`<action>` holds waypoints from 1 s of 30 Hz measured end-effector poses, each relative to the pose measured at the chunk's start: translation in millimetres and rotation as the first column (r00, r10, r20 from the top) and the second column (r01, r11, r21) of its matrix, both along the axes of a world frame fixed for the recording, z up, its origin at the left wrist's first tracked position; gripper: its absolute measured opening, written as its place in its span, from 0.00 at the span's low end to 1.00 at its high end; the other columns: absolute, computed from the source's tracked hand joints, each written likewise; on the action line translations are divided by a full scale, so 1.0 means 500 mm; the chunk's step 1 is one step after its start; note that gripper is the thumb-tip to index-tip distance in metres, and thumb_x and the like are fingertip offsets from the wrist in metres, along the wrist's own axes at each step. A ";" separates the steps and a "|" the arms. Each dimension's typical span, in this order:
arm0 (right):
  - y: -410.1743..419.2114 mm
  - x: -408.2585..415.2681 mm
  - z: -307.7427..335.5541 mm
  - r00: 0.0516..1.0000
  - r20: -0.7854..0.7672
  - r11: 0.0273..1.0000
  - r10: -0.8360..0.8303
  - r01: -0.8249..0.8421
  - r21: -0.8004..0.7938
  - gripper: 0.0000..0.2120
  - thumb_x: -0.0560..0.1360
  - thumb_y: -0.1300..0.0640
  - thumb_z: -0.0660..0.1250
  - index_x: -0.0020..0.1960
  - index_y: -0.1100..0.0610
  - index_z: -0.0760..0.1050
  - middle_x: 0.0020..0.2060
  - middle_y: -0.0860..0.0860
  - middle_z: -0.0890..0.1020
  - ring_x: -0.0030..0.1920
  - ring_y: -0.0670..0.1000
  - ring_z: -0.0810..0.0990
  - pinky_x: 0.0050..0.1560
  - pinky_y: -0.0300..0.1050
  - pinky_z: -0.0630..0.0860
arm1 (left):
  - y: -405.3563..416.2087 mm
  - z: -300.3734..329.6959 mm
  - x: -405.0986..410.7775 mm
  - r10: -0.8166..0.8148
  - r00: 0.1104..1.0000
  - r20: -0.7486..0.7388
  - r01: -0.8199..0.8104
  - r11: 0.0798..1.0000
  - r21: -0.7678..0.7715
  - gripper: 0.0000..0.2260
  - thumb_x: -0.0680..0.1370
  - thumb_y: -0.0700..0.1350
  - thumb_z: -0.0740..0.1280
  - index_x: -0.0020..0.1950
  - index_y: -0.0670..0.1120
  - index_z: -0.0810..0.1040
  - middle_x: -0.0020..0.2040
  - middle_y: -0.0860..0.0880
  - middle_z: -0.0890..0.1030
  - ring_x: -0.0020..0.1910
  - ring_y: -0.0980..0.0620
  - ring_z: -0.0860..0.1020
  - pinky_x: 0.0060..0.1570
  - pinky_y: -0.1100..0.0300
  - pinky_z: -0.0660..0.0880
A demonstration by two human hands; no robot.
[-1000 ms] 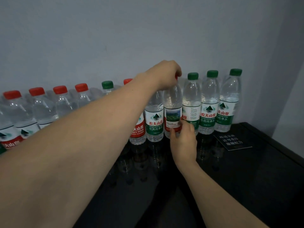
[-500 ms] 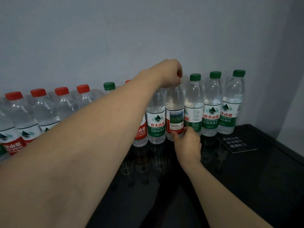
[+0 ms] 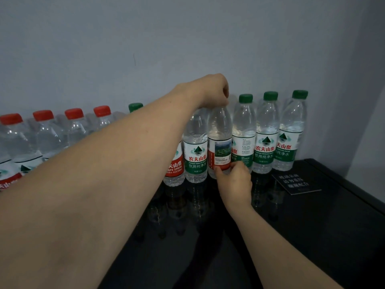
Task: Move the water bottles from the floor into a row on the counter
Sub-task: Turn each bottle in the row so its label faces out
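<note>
A row of clear water bottles stands along the wall on the black counter (image 3: 312,226). One bottle with a red label and a landscape picture (image 3: 219,142) stands in the row's middle. My left hand (image 3: 210,90) grips its cap from above, hiding the cap. My right hand (image 3: 233,182) holds its base, thumb on the label's lower edge. To its right stand three green-capped bottles (image 3: 267,132). To its left are a green-labelled bottle (image 3: 195,147), a red-labelled one (image 3: 174,165) and several red-capped bottles (image 3: 43,130), partly hidden by my left forearm.
A small black card with white writing (image 3: 295,182) lies on the counter in front of the right-most bottles. The grey wall sits right behind the row. The counter's right edge (image 3: 354,188) runs diagonally at the right.
The held bottle has settled back into the row between its neighbours. My right hand slid slightly lower on its base; my left hand stays on the cap.
</note>
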State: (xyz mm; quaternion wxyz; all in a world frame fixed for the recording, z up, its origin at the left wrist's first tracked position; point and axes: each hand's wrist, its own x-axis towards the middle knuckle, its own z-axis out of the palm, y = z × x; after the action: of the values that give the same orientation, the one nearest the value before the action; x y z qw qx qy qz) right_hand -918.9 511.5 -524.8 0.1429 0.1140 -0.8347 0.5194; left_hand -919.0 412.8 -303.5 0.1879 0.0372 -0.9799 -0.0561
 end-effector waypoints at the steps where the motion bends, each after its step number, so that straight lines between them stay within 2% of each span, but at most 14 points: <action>1: 0.000 -0.001 0.000 1.000 -0.001 1.000 0.002 -0.002 0.003 0.19 0.73 0.48 0.71 0.54 0.60 0.72 0.50 0.55 0.78 0.50 0.56 0.78 0.45 0.45 0.72 | -0.001 0.001 0.000 -0.002 1.000 -0.001 0.002 1.000 -0.003 0.10 0.77 0.46 0.67 0.57 0.48 0.81 0.54 0.48 0.81 0.51 0.49 0.79 0.54 0.56 0.76; 7: -0.001 -0.001 -0.005 1.000 -0.025 1.000 -0.007 0.007 -0.009 0.24 0.70 0.46 0.74 0.56 0.60 0.71 0.51 0.54 0.75 0.52 0.54 0.75 0.47 0.42 0.67 | -0.002 -0.007 -0.002 0.012 0.999 -0.047 -0.013 0.999 -0.034 0.15 0.77 0.54 0.67 0.55 0.44 0.80 0.50 0.47 0.80 0.49 0.48 0.77 0.48 0.57 0.73; 13: -0.003 0.000 -0.005 1.000 -0.031 1.000 -0.006 0.006 0.009 0.22 0.72 0.47 0.73 0.56 0.60 0.70 0.53 0.55 0.75 0.54 0.55 0.75 0.48 0.43 0.67 | -0.001 -0.011 0.002 0.042 0.999 -0.012 -0.042 0.998 -0.045 0.12 0.74 0.45 0.63 0.54 0.46 0.81 0.53 0.46 0.81 0.52 0.46 0.78 0.51 0.56 0.75; 17: -0.001 0.000 -0.004 0.999 -0.039 0.999 0.016 -0.015 0.044 0.20 0.75 0.48 0.69 0.58 0.62 0.71 0.54 0.56 0.75 0.55 0.55 0.75 0.53 0.48 0.72 | -0.003 -0.007 -0.005 0.095 0.996 0.006 -0.093 0.985 -0.147 0.12 0.75 0.48 0.63 0.55 0.47 0.80 0.53 0.46 0.81 0.53 0.42 0.78 0.55 0.52 0.74; 20: -0.001 0.001 -0.003 0.998 -0.054 0.998 0.025 -0.022 0.054 0.19 0.76 0.49 0.68 0.57 0.62 0.73 0.53 0.57 0.75 0.55 0.56 0.75 0.53 0.48 0.73 | -0.008 -0.008 -0.011 0.106 0.994 -0.025 -0.109 0.972 -0.206 0.14 0.77 0.53 0.64 0.55 0.45 0.78 0.52 0.47 0.80 0.52 0.43 0.77 0.51 0.53 0.70; 24: -0.001 0.001 -0.001 0.999 -0.049 0.999 -0.001 0.003 0.033 0.22 0.74 0.47 0.71 0.58 0.62 0.72 0.54 0.56 0.75 0.55 0.55 0.75 0.54 0.47 0.72 | -0.010 -0.007 -0.007 0.114 0.993 -0.038 -0.119 0.972 -0.204 0.16 0.77 0.59 0.63 0.52 0.47 0.76 0.47 0.49 0.76 0.47 0.45 0.74 0.48 0.54 0.67; 28: -0.002 0.004 0.000 0.999 -0.046 1.000 0.000 0.001 0.023 0.21 0.74 0.48 0.71 0.58 0.61 0.71 0.55 0.55 0.75 0.56 0.54 0.75 0.54 0.47 0.72 | 0.002 -0.006 -0.003 0.082 0.996 0.019 -0.079 0.992 -0.097 0.13 0.75 0.48 0.63 0.54 0.44 0.80 0.52 0.46 0.81 0.53 0.44 0.78 0.55 0.52 0.75; 30: -0.002 0.004 0.000 0.998 -0.059 1.000 0.003 -0.001 0.031 0.19 0.75 0.50 0.70 0.57 0.61 0.71 0.54 0.55 0.75 0.56 0.54 0.75 0.54 0.47 0.72 | 0.010 -0.005 0.001 0.066 0.997 0.038 -0.063 0.995 -0.074 0.13 0.75 0.45 0.62 0.56 0.45 0.81 0.55 0.45 0.81 0.54 0.43 0.78 0.57 0.50 0.75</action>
State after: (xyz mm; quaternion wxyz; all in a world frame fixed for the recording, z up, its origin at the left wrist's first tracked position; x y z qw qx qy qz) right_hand -916.9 510.4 -524.6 0.1652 0.1324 -0.8379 0.5030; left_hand -918.8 418.0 -306.3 0.1708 0.0632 -0.9832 -0.0137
